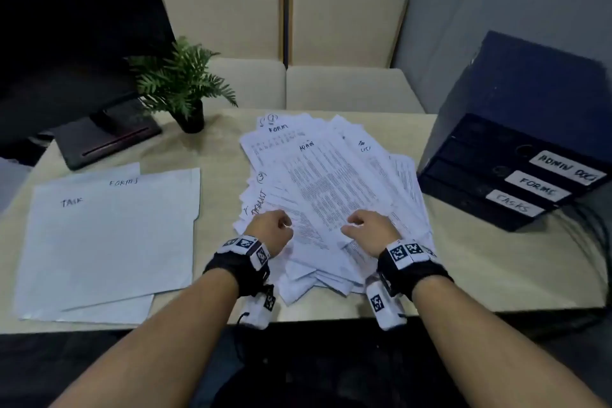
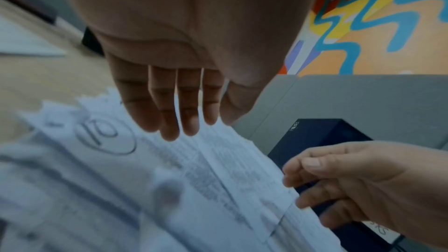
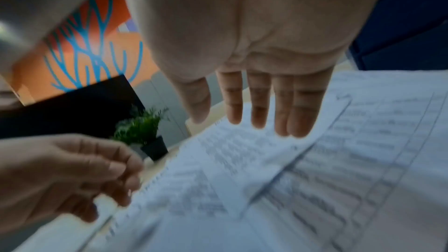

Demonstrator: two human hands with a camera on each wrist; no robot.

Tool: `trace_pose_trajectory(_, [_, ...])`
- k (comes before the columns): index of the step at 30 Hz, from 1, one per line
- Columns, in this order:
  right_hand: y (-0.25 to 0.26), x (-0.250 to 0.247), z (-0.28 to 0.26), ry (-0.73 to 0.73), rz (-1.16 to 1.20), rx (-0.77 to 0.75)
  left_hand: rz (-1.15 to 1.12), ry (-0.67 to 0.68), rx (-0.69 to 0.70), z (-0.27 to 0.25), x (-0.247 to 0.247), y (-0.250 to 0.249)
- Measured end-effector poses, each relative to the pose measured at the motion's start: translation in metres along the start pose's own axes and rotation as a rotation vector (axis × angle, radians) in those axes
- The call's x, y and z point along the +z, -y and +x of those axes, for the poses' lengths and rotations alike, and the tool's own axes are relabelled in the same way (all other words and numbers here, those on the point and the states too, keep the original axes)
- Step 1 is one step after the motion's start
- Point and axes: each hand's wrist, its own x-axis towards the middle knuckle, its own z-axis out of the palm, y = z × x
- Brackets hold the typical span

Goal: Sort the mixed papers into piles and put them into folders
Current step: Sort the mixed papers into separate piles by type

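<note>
Papers heaped; left hand, right hand loosely curled over them.

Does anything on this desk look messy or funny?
Yes: the paper heap in the middle is messy, its sheets fanned out crookedly and pointing different ways. The labelled sheets on the left lie flat and tidier.

Paper pile white, dense black print, black handwritten marks. Flat folders pale white. Binders dark navy, labels white. Table beige. Plant green, pot black. Mural orange, blue-yellow zigzags. Wrist bands black, black-white square tags.
</note>
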Motion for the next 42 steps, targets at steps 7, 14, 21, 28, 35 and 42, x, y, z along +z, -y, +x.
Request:
trace_pose_trajectory(7, [-0.004, 0.048, 0.018, 0.074, -0.291, 0.056, -0.030, 0.099, 0.029, 0.040, 0.010, 0.023])
trace_pose_trajectory(14, [0.001, 0.053, 0.023, 0.014, -0.349, 0.045, 0.175, 0.232, 0.121, 0.037, 0.038, 0.036])
trace_pose_trajectory(21, [-0.023, 0.009, 0.067, -0.190, -0.278, 0.320, 0.146, 0.153, 0.054, 0.040, 0.044, 0.031])
trace_pose_trajectory(28, [-0.039, 0.004, 0.086, -0.079, -0.013, 0.261, -0.010, 0.081, -0.032, 0.039, 0.038, 0.027])
trace_pose_trajectory(35, [-0.034, 0.009, 0.073, -0.051, 0.559, 0.097, -0.393, 0.008, -0.238, 0.038, 0.019, 0.025])
trace_pose_trajectory(42, [0.041, 0.064, 0.066, 0.093, 0.503, 0.014, -0.329, -0.243, -0.252, 0.018, -0.047, 0.096])
